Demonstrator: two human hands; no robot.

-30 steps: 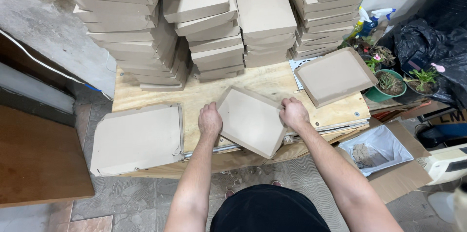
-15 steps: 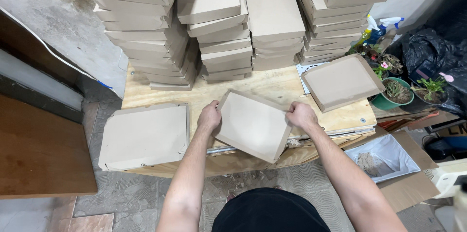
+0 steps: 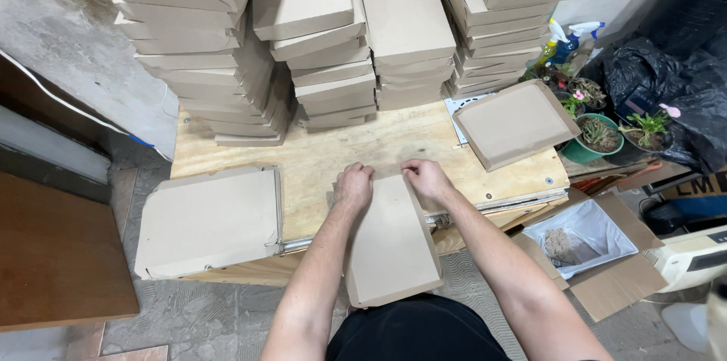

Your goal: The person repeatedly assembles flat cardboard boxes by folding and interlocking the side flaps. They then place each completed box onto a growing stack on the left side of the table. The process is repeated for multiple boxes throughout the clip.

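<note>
A flat cardboard box lies across the near edge of the counter, its near half hanging over the floor. The left hand and right hand rest on its far end, side by side. To the left lies a folded carton; to the right, an open tray-shaped box. Behind them, stacks of boxes stand along the wall. Potted plants sit right of the counter, and an open carton lies on the floor below.
</note>
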